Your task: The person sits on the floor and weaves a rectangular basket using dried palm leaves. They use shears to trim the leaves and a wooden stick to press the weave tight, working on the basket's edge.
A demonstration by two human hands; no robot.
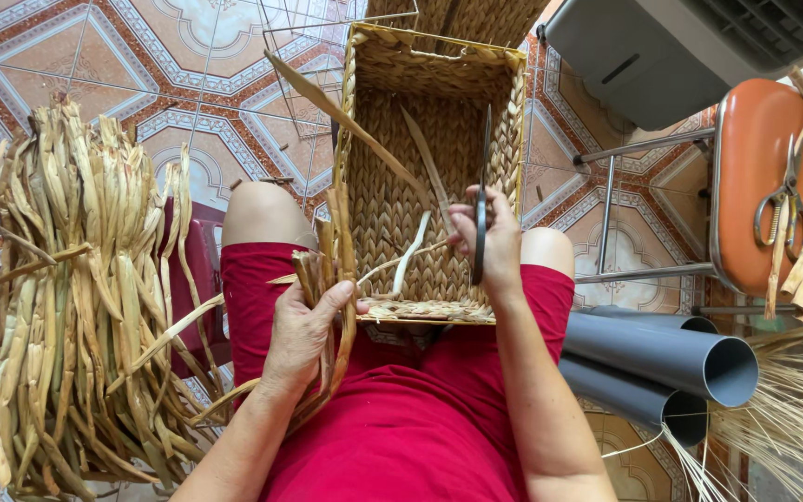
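Hands at a woven basket, held on the lap.

Left hand (304, 321) was clenched around a bundle of dried leaf strands (332, 270) at the near left corner of the rectangular woven basket (392, 177); right hand (490, 242) gripped dark scissors (481, 200), blades upright inside the basket. A heap of dried leaves (76, 297) lay left, grey plastic pipes (662, 358) right, and an orange chair (764, 186) beyond.

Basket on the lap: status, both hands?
Left hand grips loose strands at woven basket rim. Right hand holds scissors inside basket, blades shut. Dried fibre bundle left; nothing blocking.
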